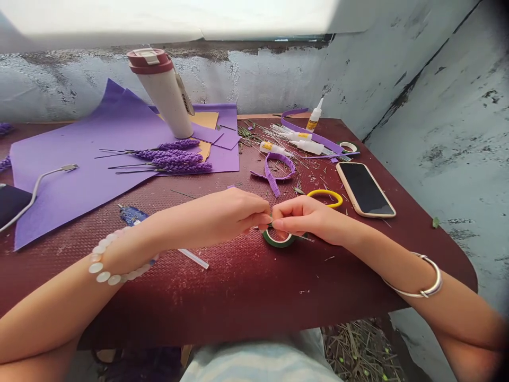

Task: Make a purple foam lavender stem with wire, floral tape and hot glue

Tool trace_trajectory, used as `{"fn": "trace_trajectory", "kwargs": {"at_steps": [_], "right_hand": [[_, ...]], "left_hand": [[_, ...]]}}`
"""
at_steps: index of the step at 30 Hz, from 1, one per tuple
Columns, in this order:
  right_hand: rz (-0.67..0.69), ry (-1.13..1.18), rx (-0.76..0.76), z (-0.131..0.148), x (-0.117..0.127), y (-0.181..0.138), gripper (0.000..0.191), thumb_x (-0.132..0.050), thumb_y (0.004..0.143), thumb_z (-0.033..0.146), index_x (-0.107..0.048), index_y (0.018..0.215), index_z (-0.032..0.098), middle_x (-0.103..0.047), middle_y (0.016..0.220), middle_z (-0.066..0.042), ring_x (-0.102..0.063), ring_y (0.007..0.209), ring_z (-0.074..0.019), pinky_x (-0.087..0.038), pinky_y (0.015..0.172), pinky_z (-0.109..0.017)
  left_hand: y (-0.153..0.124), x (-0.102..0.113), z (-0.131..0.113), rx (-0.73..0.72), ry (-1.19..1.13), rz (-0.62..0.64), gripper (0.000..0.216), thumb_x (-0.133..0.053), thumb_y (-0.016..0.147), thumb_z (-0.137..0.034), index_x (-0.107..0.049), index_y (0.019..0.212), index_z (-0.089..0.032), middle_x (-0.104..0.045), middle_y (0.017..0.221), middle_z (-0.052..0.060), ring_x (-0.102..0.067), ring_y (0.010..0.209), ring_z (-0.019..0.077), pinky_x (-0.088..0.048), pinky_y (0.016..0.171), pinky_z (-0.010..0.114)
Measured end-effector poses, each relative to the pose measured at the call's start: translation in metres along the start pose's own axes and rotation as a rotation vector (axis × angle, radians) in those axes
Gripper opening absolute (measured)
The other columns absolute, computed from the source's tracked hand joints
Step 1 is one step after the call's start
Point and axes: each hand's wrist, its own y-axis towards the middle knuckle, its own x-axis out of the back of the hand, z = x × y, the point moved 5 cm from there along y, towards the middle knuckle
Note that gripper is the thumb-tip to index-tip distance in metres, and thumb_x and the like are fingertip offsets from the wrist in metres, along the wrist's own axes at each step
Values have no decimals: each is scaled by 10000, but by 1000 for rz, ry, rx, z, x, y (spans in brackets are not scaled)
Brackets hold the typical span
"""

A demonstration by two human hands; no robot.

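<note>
My left hand (234, 212) and my right hand (306, 216) meet fingertip to fingertip over the dark red table (238, 286). Both are pinched together on a roll of green tape (277, 240) that hangs just below the fingers. A thin wire stem (304, 239) sticks out to the right under my right hand. Yellow-handled scissors (326, 195) lie right behind my right hand. A fringed purple strip (276, 171) lies a little farther back. Finished purple lavender stems (175, 158) rest on a purple sheet (79, 170) at the left.
A white tumbler with a red lid (165, 90) stands at the back. Glue bottles (310, 139) and loose wires lie back right, beside a small tape roll (349, 147). A phone (365, 189) lies at the right. A cable (40, 185) runs along the left edge. Walls close the back and right.
</note>
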Motion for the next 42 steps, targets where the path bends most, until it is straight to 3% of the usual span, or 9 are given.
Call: {"fn": "trace_trajectory", "kwargs": {"at_steps": [14, 18, 29, 42], "right_hand": [[-15, 14, 38, -4, 7, -2, 283, -560, 912, 345, -551, 714, 142, -442, 605, 42, -320, 520, -58, -193, 488, -249], [0, 44, 34, -2, 5, -2, 316, -563, 912, 359, -512, 686, 145, -369, 557, 63, -275, 499, -50, -169, 466, -238], [60, 58, -4, -1, -1, -2, 334, -580, 899, 378, -518, 679, 134, -379, 567, 63, -262, 509, -48, -154, 475, -244], [45, 24, -13, 0, -2, -2, 304, -585, 890, 334, -520, 664, 140, -399, 573, 60, -281, 526, -56, -164, 501, -253]], "left_hand": [[2, 7, -3, -4, -73, -61, 179, -465, 898, -156, -613, 798, -133, -634, 710, -19, -513, 608, 68, -348, 574, 174], [3, 8, 0, -3, -38, -86, 141, -501, 870, -121, -594, 766, -139, -605, 679, -34, -490, 609, 64, -339, 580, 167], [0, 3, 8, 21, 15, -51, 120, -560, 787, -108, -485, 720, -173, -563, 698, -53, -449, 619, 77, -311, 571, 194], [0, 3, 6, 47, -5, 11, 90, -532, 806, -156, -491, 731, -183, -555, 703, -51, -450, 614, 82, -316, 561, 203]]}}
